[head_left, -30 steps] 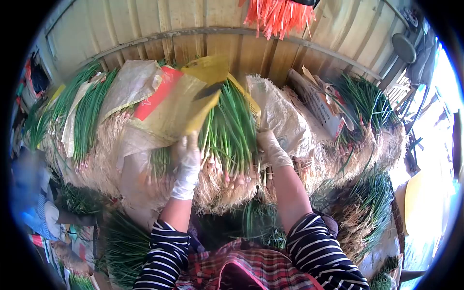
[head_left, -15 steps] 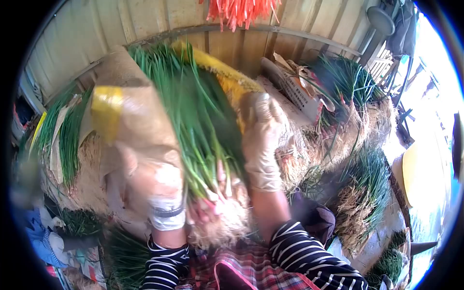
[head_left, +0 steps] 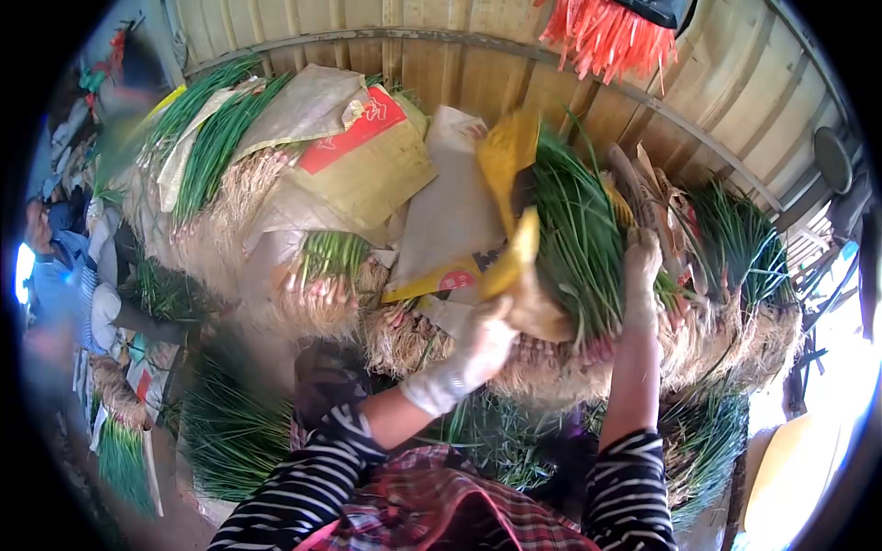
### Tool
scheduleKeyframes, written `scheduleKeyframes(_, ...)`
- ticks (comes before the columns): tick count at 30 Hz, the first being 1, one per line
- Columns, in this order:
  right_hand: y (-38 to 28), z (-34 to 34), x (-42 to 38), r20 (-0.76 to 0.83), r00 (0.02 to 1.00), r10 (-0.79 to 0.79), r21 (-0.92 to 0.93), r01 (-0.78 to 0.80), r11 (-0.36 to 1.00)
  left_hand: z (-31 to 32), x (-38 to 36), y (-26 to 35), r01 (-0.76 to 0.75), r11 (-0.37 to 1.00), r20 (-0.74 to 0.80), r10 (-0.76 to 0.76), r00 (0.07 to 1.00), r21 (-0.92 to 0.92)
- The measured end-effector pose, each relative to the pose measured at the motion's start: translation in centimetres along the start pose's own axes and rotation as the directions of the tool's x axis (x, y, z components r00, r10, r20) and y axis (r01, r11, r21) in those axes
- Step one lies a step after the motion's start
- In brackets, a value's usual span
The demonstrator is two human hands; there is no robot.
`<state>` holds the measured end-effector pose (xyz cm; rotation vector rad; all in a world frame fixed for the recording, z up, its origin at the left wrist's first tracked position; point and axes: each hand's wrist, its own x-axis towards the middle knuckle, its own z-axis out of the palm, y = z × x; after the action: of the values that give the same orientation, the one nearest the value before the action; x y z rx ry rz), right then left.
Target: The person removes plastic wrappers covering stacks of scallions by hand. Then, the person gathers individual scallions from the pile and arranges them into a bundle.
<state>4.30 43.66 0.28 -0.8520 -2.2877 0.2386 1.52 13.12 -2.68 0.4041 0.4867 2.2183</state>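
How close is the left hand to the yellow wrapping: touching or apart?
Touching. The head view shows the left hand closed on the lower end of the yellow wrapping, without a gap, though motion blurs both.

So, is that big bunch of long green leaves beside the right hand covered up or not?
Mostly uncovered: the long green leaves show down the front, while the blurred yellow sheet stands along their left side.

Our single view looks forward and down from the wearer's head: the plaid apron [head_left: 413,500] fills the bottom centre, the left hand [head_left: 485,351] and right hand [head_left: 642,262] show close by around mid-frame, the ribbed wall [head_left: 432,78] farther off up top.
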Motion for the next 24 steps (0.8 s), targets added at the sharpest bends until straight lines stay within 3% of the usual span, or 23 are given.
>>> scheduleKeyframes(1,0.3,-0.1,1.3,-0.118,0.99,-0.081,0.253,0.108,0.961,-1.4,-1.7,0.5,0.028,0.997,-0.093,-0.035,0.995,-0.072)
scheduleKeyframes(2,1.6,-0.2,3.0,0.008,1.0,-0.002,0.177,0.001,0.984,-2.2,-3.2,0.9,0.084,0.986,-0.253,-0.118,0.96,-0.141)
scheduleKeyframes(3,3.9,0.4,4.3,-0.018,0.996,-0.085,0.01,0.085,0.996,-2.7,-4.3,0.9,0.093,0.975,-0.305,-0.152,0.94,-0.201)
scheduleKeyframes(4,4.7,-0.1,5.2,0.042,0.998,-0.041,-0.025,0.042,0.999,-2.9,-5.1,0.7,0.091,0.96,-0.35,-0.184,0.918,-0.266)
scheduleKeyframes(6,3.7,-3.4,4.6,0.204,0.976,-0.07,0.446,-0.028,0.895,-3.5,-6.1,0.5,0.028,0.917,-0.443,-0.218,0.869,-0.397)
scheduleKeyframes(8,-4.2,-11.1,-1.4,-0.061,0.994,0.09,0.281,-0.07,0.957,-2.9,-6.6,0.5,0.035,0.935,-0.457,-0.204,0.866,-0.353)
scheduleKeyframes(10,-3.8,-14.7,-6.7,0.018,0.999,0.031,0.45,-0.035,0.893,-3.9,-6.6,0.2,0.012,0.945,-0.504,-0.186,0.844,-0.327)
scheduleKeyframes(12,-2.9,-16.4,-14.1,0.188,0.964,0.186,0.355,-0.243,0.903,-3.7,-7.1,0.3,0.004,0.96,-0.512,-0.154,0.845,-0.281)
scheduleKeyframes(13,-2.3,-15.9,-17.7,0.257,0.949,0.183,0.211,-0.24,0.947,-3.6,-7.5,0.2,0.017,0.957,-0.531,-0.175,0.829,-0.288)
scheduleKeyframes(15,-4.0,-12.4,-21.3,0.361,0.878,0.314,0.282,-0.423,0.861,-2.9,-8.9,0.3,0.077,0.967,-0.536,-0.2,0.82,-0.243)
scheduleKeyframes(16,-5.4,-10.1,-22.7,0.43,0.801,0.416,0.465,-0.591,0.659,-2.7,-9.9,0.2,0.161,0.939,-0.606,-0.321,0.727,-0.304)
scheduleKeyframes(18,-4.0,-3.7,-24.8,0.351,0.936,0.027,0.701,-0.282,0.655,-3.8,-12.7,-0.3,0.437,0.849,-0.468,-0.529,0.708,-0.298)
scheduleKeyframes(19,-7.1,-4.7,-24.0,0.306,0.95,-0.06,0.68,-0.174,0.712,-4.0,-14.0,-0.5,0.502,0.815,-0.373,-0.579,0.725,-0.29)
scheduleKeyframes(20,-9.8,-6.4,-23.9,0.315,0.949,-0.008,0.61,-0.196,0.768,-4.4,-15.1,-0.6,0.552,0.794,-0.371,-0.607,0.703,-0.254)
scheduleKeyframes(21,-13.0,-8.7,-23.5,0.323,0.945,0.044,0.534,-0.221,0.816,-4.2,-15.9,-0.1,0.554,0.812,-0.387,-0.578,0.719,-0.183)
scheduleKeyframes(23,-12.5,-8.2,-22.9,0.551,0.823,-0.14,0.412,-0.122,0.903,-3.9,-16.4,1.4,0.529,0.848,-0.381,-0.501,0.777,-0.036)
scheduleKeyframes(24,-11.8,-8.4,-23.4,0.583,0.786,-0.207,0.355,-0.017,0.935,-4.1,-16.8,2.2,0.488,0.873,-0.376,-0.455,0.807,-0.009)
